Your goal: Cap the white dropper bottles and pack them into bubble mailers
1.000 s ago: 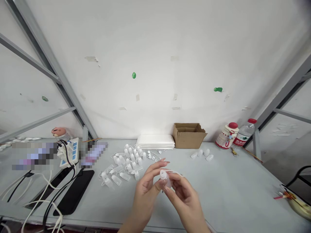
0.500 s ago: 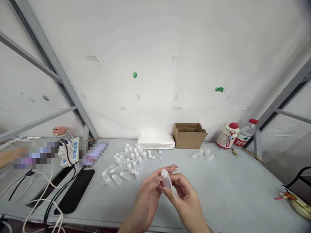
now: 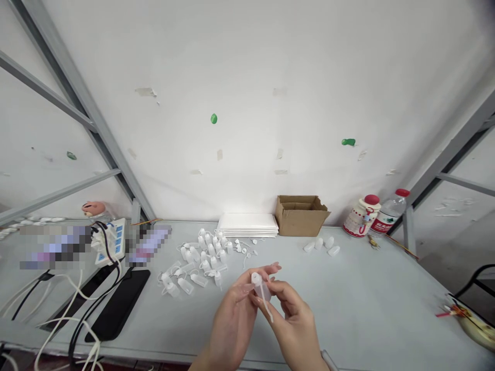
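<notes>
Between my two hands is a small translucent white plastic bottle (image 3: 261, 290), upright and tilted a little, with a thin strap hanging down its front. My left hand (image 3: 236, 314) grips it from the left with thumb and fingers. From the right, my right hand (image 3: 293, 317) pinches the bottle, its fingertips at the side. Beyond my left hand lie several similar small bottles (image 3: 199, 280), many with looped cap straps. A few loose caps (image 3: 240, 249) with straps lie beside them. Further right are several bottles without straps (image 3: 333, 250).
At the wall stand a white stack of flat sheets (image 3: 247, 226) and an open cardboard box (image 3: 301, 221). A cream-and-red bottle (image 3: 359, 219) and a water bottle (image 3: 390, 212) are far right. Left are a black phone (image 3: 119, 304), cables and a power strip (image 3: 116, 242).
The bottle has turned in my hands, so its strap now runs down the front, and it has shifted slightly left and down. Another person's hand at the far left is gone from view.
</notes>
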### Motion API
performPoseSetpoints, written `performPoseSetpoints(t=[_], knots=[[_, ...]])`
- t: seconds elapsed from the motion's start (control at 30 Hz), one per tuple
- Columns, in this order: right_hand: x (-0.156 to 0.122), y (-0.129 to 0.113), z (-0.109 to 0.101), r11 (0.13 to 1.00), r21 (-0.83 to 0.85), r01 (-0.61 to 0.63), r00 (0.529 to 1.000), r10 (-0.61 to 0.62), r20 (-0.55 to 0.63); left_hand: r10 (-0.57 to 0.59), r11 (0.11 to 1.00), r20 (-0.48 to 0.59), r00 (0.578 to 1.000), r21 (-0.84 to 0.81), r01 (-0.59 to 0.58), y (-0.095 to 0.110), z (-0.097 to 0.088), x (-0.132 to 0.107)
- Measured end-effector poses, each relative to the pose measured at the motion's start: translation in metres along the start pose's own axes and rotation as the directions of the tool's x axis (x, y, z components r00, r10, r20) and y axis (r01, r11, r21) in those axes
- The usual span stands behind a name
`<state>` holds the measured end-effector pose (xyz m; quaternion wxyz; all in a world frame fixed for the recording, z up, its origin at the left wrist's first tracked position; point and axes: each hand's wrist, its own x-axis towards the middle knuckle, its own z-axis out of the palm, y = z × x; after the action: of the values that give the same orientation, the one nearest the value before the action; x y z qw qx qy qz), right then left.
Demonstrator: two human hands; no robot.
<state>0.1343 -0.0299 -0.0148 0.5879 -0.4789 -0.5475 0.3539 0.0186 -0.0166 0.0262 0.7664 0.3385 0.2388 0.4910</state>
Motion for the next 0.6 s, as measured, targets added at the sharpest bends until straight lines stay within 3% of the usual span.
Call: performPoseSetpoints(t=[0.13,0.37,0.6], knots=[[0.0,0.001,0.002,0.999,-0.029,0.043,0.999,-0.044,-0.015,0.029,0.998,-0.002,1.0,0.057,-0.029,0.001,0.0,-0.001],[-0.001,0.001,0.004,0.969,-0.125,0.215,0.973,-0.223,-0.054,0.013,0.996,-0.024,1.0,0.085,-0.011,0.0,-0.002,-0.001],[-0.001,-0.003,0.003,0.959,-0.171,0.228,0.971,-0.236,-0.029,0.045,0.991,-0.084,0.995,0.132,-0.034,-0.011,0.004,-0.001]])
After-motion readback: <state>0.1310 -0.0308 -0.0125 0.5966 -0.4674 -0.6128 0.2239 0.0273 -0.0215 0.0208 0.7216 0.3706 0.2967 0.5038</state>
